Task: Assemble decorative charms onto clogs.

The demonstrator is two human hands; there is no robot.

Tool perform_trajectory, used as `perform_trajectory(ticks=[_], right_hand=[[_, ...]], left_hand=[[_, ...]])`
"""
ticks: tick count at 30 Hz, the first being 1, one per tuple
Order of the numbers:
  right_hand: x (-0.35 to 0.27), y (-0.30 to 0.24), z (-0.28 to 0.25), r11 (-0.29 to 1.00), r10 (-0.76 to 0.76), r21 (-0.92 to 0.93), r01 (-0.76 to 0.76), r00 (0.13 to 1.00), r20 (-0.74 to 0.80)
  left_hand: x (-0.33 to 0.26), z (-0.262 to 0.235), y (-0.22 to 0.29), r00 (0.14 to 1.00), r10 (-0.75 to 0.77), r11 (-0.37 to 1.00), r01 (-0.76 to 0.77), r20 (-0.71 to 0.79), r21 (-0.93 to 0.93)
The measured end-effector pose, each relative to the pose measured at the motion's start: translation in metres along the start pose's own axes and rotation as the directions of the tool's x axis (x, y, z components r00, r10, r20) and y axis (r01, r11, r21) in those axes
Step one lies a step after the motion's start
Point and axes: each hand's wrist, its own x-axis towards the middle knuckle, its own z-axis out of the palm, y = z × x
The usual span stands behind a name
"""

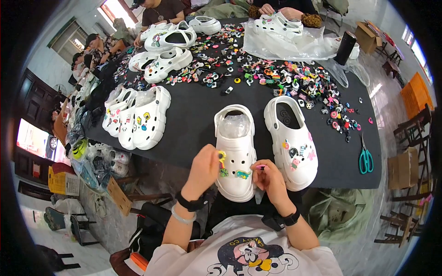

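A white clog (236, 184) with clear plastic stuffed in its heel lies before me, toe toward me over the table's near edge. Green charms sit on its upper. At its left side my left hand (201, 169) is closed, a yellow shoe charm (222, 158) pinched at its fingertips. Against the clog's right side, my right hand (271, 181) pinches a pink shoe charm (261, 167) with a dark back. Just to the right lies a second white clog (284, 133), several charms fixed on it, a pink pig-like one among them.
Loose charms (294, 83) are heaped over the black table (189, 124). Teal-handled scissors (365, 158) lie at the right. Decorated clogs (149, 119) stand on the left, more (168, 64) behind them. Across the table, another person's hands (290, 13) are at a clog on plastic sheeting (264, 48).
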Motion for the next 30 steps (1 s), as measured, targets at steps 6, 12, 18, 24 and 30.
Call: perform_trajectory(ticks=[6,12,18,24,30], right_hand=[[-0.012,-0.022,0.022,0.986,0.107,0.133,-0.100,0.993,-0.052],[-0.042,-0.023,0.033,0.804,0.282,0.424,-0.418,0.895,0.347],[-0.051,-0.020,0.042,0.970,0.182,0.111,-0.218,0.945,0.273],[-0.047,-0.017,0.036,0.955,0.077,0.272,-0.121,0.983,0.166],[-0.040,-0.023,0.026,0.943,0.121,0.312,-0.119,0.993,0.013]], left_hand=[[-0.025,-0.004,0.020,0.984,0.135,0.990,-0.138,-0.115,-0.016],[-0.047,0.015,0.071,0.940,0.339,0.930,-0.328,-0.043,0.166],[-0.058,0.020,0.067,0.966,0.238,0.962,-0.248,-0.096,-0.111],[-0.036,-0.001,0.039,0.954,-0.189,0.976,0.157,-0.234,-0.151],[-0.014,0.008,0.003,0.953,-0.304,0.914,0.294,0.006,-0.278]])
